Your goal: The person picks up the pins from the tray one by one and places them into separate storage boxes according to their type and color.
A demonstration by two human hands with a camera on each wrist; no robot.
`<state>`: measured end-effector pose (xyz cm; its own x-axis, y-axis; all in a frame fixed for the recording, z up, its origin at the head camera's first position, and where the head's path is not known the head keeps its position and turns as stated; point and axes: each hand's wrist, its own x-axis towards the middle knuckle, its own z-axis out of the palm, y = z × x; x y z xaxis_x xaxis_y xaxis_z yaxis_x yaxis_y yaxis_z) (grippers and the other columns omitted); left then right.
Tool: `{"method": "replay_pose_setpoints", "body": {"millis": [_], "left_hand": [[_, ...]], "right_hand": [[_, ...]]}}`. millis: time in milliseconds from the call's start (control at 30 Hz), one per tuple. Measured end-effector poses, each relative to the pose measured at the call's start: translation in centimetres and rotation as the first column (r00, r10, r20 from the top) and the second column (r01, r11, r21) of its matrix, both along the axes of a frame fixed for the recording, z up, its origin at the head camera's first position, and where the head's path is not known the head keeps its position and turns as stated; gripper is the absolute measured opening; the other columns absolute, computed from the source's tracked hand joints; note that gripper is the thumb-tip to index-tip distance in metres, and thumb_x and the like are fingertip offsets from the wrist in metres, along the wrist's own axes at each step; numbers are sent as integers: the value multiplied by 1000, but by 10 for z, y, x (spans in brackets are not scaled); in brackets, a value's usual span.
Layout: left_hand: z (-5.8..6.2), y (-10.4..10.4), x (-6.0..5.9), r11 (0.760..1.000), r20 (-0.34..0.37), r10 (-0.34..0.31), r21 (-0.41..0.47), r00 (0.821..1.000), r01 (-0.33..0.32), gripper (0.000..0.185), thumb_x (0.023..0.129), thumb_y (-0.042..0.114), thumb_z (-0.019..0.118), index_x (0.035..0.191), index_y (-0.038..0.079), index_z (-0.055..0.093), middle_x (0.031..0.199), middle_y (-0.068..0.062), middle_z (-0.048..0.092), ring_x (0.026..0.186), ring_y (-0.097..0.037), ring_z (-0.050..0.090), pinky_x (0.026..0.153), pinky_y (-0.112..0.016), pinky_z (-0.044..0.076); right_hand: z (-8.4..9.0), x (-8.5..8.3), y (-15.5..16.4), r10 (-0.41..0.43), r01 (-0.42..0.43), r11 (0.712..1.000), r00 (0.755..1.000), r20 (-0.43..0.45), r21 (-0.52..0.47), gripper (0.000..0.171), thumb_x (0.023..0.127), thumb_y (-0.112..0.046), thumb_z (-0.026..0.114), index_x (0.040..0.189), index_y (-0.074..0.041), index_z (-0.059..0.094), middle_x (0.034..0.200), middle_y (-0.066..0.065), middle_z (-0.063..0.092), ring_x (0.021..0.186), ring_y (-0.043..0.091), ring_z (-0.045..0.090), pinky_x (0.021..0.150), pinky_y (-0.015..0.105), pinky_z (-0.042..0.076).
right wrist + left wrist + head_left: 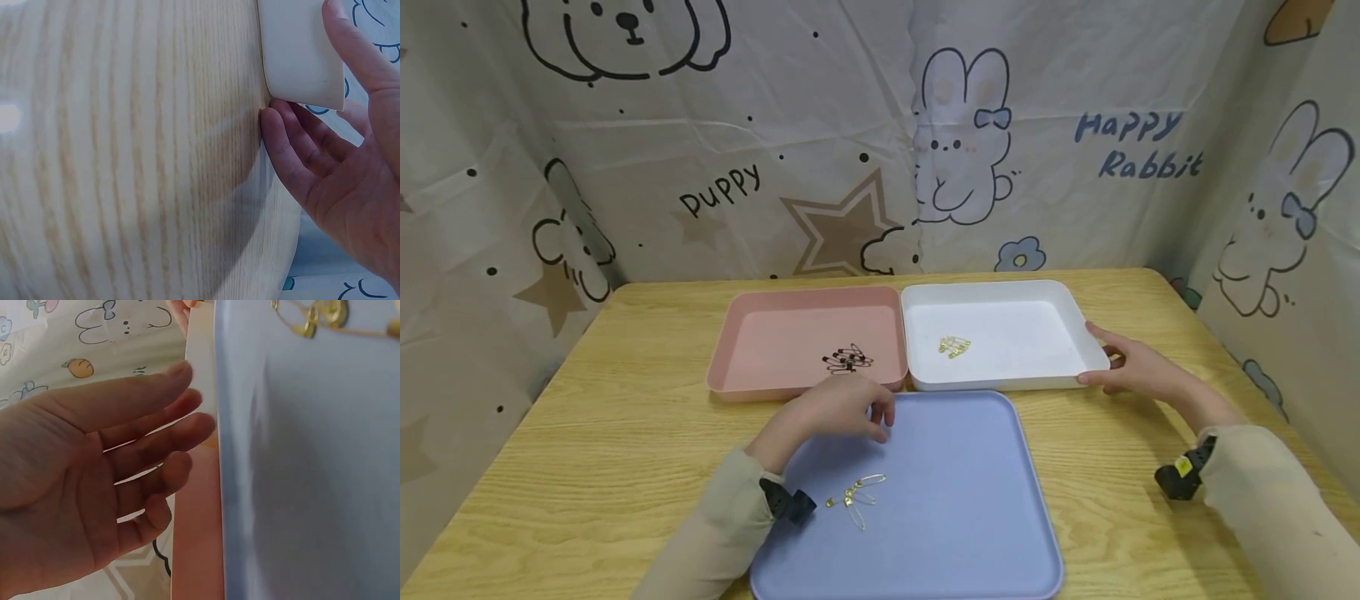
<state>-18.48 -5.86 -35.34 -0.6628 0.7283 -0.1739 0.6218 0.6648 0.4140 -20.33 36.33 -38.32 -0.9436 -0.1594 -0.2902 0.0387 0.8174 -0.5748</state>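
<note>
My left hand hangs over the far left part of the blue tray, palm facing down, fingers loosely bent around nothing. Several gold safety pins lie in a loose group on that tray, near the left wrist. At the right end of the white tray, my right hand holds the near corner. In the right wrist view its thumb lies along the white wall and its fingertips sit low at the corner. A small cluster of gold safety pins rests inside the white tray.
Left of the white tray, side by side with it, stands a pink tray holding several black safety pins. The blue tray lies just in front of both. All stand on a wooden table; a printed cloth hangs behind and at the sides.
</note>
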Motion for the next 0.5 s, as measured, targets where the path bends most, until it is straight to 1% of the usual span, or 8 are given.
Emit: {"method": "replay_pose_setpoints", "body": {"millis": [133, 267, 433, 500], "left_hand": [[0, -3, 5, 998, 20, -50, -49, 999, 51, 13, 72, 26, 75, 75, 22, 63, 66, 14, 54, 60, -3, 48, 58, -22, 39], [-1, -7, 8, 992, 17, -85, -94, 996, 86, 15, 70, 28, 77, 72, 22, 62, 64, 14, 52, 58, -2, 46, 58, -21, 38], [-3, -9, 12, 985, 45, -91, -145, 995, 96, 21, 67, 32, 78, 66, 26, 58, 63, 15, 51, 59, -2, 45, 58, -21, 38], [-3, -8, 14, 983, 61, -88, -154, 994, 96, 24, 65, 33, 79, 63, 25, 56, 62, 15, 51, 58, -2, 45, 57, -21, 37]], "right_hand": [[0, 0, 0, -1, 1, 1000, 1000, 6, -8, 102, 77, -49, 65, 146, -13, 0, 116, 25, 42, 81, 20, 53, 70, 29, 44], [1, 0, 0, 1, -1, 1000, 1000, 6, -11, 102, 77, -49, 65, 146, -13, 0, 116, 25, 42, 81, 20, 54, 71, 29, 44], [2, 1, -1, -1, 1, 1000, 1000, 6, -9, 102, 77, -49, 65, 146, -11, 0, 115, 25, 42, 79, 20, 53, 70, 28, 43], [2, 1, -1, -2, 2, 1000, 1000, 5, -5, 102, 77, -49, 65, 146, -11, 0, 115, 25, 42, 79, 20, 53, 70, 28, 42]]}}
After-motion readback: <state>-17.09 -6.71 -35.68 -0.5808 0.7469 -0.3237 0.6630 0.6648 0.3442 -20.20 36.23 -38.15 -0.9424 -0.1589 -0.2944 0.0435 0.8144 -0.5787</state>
